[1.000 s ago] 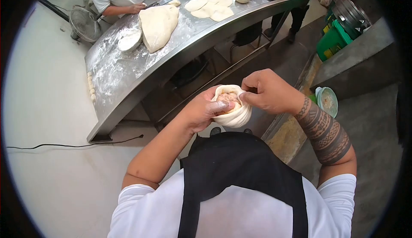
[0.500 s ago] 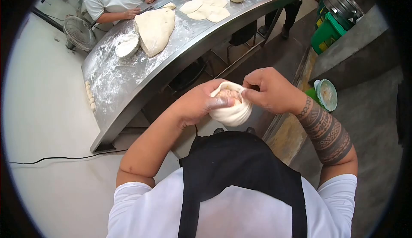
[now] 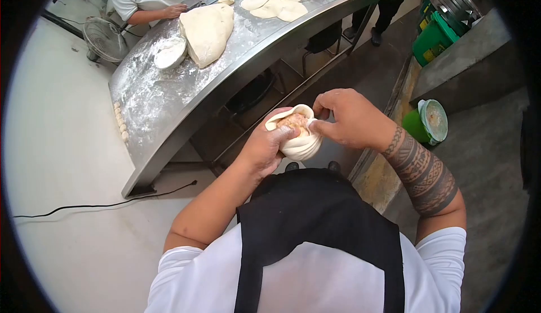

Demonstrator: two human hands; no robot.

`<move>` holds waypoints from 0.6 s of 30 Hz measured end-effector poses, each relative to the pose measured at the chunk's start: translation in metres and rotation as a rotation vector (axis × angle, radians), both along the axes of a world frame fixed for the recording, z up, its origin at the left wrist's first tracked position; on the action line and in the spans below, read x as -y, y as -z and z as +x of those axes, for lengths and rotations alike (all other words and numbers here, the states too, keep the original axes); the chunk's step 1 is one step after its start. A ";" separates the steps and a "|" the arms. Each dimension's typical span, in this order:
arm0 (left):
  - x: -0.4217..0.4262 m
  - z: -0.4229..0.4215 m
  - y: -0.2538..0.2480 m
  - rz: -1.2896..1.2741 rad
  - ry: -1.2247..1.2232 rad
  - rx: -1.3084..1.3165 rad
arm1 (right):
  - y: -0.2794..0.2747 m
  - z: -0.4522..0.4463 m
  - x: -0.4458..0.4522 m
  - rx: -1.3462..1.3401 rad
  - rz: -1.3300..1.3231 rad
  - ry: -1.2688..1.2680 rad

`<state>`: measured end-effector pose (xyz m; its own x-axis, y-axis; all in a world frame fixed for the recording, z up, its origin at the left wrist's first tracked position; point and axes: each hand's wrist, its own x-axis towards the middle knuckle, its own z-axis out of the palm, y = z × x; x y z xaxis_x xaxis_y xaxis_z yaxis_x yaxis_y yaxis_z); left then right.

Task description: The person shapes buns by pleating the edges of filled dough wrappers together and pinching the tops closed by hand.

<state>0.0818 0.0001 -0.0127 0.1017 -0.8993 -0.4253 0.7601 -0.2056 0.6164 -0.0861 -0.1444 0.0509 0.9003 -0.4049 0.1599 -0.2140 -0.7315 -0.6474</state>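
A round of white dough (image 3: 303, 147) with pinkish filling (image 3: 293, 122) in its open top is held in front of my apron. My left hand (image 3: 267, 144) cups it from the left, with the thumb pressed on the filling at the opening. On the other side, my right hand (image 3: 348, 119) has its thumb and bent forefinger at the rim, pinching the dough edge where pleats gather. Folds run round the side of the dough. The fingers of my left hand beneath the dough are mostly hidden.
A floured steel table (image 3: 146, 96) carries a large dough slab (image 3: 208, 34), a flour bowl (image 3: 170, 53), flat dough rounds (image 3: 274, 4) and small dough pieces (image 3: 120, 122). Another person (image 3: 147, 0) stands behind it. A green bucket (image 3: 426, 122) stands at right.
The view has shifted slightly. The dough has turned and tilted in my left hand, with its opening wider toward the upper left. My right hand still pinches at the rim.
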 end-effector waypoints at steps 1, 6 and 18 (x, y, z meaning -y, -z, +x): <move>-0.001 0.002 -0.003 0.004 0.028 -0.003 | -0.001 0.001 -0.001 -0.021 0.041 -0.017; -0.005 0.002 -0.009 -0.006 0.100 0.090 | -0.007 0.000 -0.005 -0.084 0.121 -0.042; 0.000 -0.003 -0.027 0.001 0.301 0.136 | -0.033 -0.021 -0.009 -0.179 0.220 0.007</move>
